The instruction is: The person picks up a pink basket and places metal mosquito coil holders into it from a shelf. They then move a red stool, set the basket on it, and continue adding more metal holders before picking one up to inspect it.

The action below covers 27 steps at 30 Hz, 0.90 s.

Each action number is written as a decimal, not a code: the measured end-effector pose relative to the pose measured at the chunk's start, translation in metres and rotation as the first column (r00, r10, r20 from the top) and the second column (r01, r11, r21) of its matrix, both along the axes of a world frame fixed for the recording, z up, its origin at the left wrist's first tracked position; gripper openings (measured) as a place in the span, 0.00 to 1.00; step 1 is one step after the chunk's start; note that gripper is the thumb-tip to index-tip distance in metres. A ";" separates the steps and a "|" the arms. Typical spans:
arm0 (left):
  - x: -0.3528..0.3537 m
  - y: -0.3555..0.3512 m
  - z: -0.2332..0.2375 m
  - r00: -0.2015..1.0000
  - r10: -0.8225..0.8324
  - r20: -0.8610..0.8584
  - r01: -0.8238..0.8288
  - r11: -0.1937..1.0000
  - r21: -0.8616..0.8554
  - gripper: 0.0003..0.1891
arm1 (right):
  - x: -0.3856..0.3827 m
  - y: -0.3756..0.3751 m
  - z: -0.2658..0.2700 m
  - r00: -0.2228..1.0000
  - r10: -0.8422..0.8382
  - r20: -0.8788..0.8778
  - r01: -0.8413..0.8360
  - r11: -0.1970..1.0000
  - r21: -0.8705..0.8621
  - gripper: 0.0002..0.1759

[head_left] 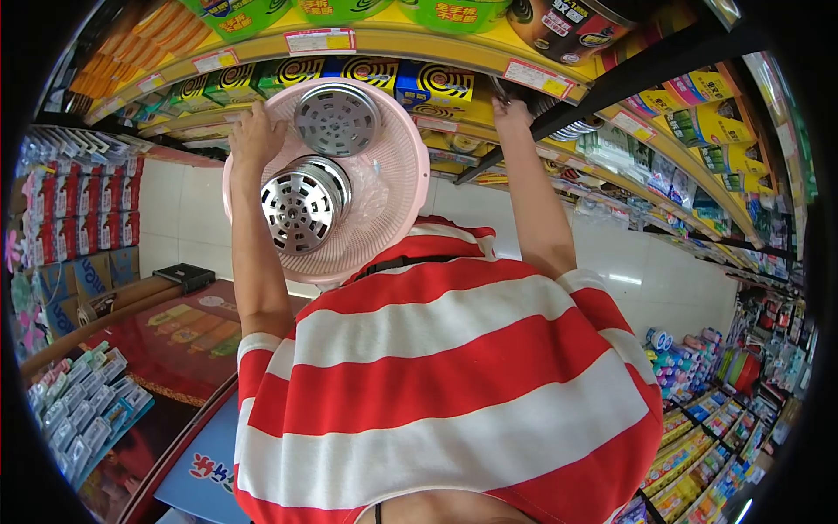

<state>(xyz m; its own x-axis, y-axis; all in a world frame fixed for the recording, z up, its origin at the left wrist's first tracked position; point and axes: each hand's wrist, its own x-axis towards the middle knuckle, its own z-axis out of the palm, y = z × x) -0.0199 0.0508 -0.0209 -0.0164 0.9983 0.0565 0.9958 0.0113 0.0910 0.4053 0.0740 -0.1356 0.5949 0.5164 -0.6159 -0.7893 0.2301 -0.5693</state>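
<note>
A round pink plastic basket (397, 205) is in front of my chest, tilted toward the shelf. Inside are slotted round metal mosquito coil holders: one lies apart (337, 120), and a stack (298, 212) sits nearer me. Clear plastic wrap (371, 188) is beside them. My left hand (256, 138) has its fingers bent over the basket's far left rim, close to the shelf edge. My right hand (511, 115) reaches into the shelf on the right, its fingers closed at a thin shiny metal piece (498, 88) mostly hidden in shadow.
Boxes with coil pictures (435, 85) line the shelf behind the basket. Green tubs (454, 13) stand on the yellow shelf above. A black upright post (611, 83) is right of my right hand. Stacked metal discs (576, 129) lie beyond it. A dark red box (188, 336) is at left.
</note>
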 end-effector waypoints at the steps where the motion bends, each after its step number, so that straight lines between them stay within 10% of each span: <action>1: 0.001 0.000 0.002 1.000 0.002 0.001 -0.002 1.000 -0.005 0.27 | 0.001 -0.005 0.003 0.999 0.020 -0.039 -0.018 0.998 0.060 0.13; 16: 0.010 0.007 0.000 0.999 -0.041 -0.017 0.041 0.999 0.013 0.27 | -0.073 -0.157 0.072 0.753 0.614 0.237 -0.657 0.726 0.205 0.13; 24: 0.023 0.017 -0.002 0.993 -0.093 -0.079 0.096 0.995 0.029 0.29 | -0.106 -0.146 0.117 0.096 0.572 0.815 -0.770 0.562 -0.303 0.27; 27: 0.027 0.019 0.001 0.992 -0.115 -0.046 0.115 0.993 0.005 0.29 | -0.122 -0.141 0.125 -0.183 0.594 0.784 -0.662 0.515 -0.545 0.27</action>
<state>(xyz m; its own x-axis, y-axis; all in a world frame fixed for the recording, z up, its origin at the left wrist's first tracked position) 0.0069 0.0696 -0.0200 0.1011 0.9929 0.0622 0.9936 -0.1040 0.0452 0.2833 -0.0674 -0.0102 -0.0026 1.0000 0.0007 0.4060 0.0017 -0.9139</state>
